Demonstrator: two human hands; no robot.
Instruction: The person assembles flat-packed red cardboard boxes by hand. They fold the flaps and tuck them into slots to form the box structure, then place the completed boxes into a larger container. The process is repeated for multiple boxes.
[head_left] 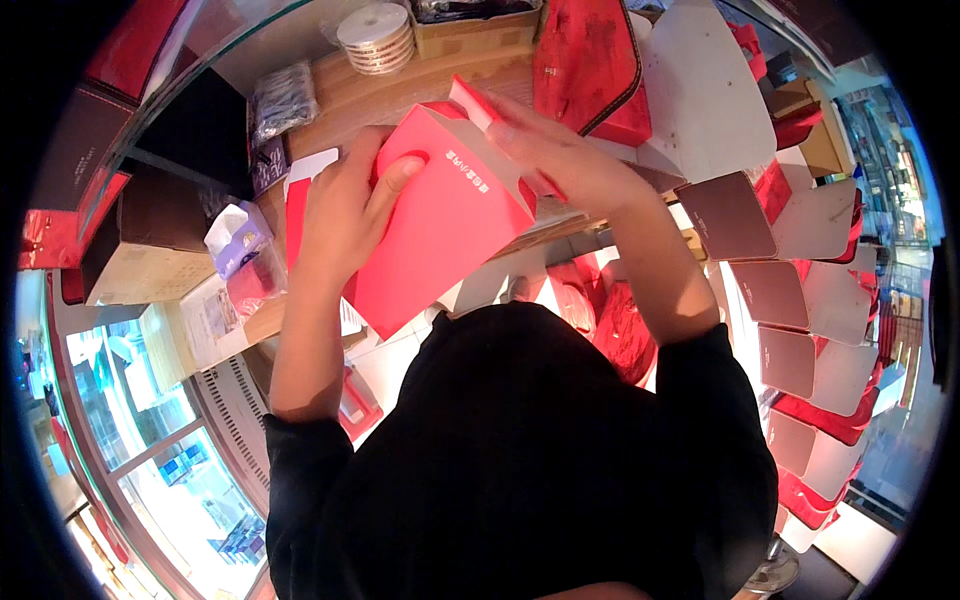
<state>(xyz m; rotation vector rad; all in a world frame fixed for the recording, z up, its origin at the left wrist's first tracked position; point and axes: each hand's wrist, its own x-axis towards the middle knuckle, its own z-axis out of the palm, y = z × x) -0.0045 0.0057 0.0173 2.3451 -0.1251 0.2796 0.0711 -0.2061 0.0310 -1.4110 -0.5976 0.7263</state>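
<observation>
A red cardboard box [440,230] with white print hangs tilted in front of my chest, over the table's near edge. My left hand [350,200] grips its left side, with the thumb lying across the printed face and the other fingers hidden behind. Over the box's upper right end, my right hand [560,155] is bent round the edge next to a raised end flap [472,100]. Some of its fingertips are hidden by the box. Beside my left hand, a red and white card piece [299,200] shows partly.
A stack of white ribbon spools [376,40] stands at the back of the wooden table [345,95]. Red bags [588,75] lie behind my right hand. Several open boxes with brown and white lids [790,290] line the right. A purple carton [238,240] sits left.
</observation>
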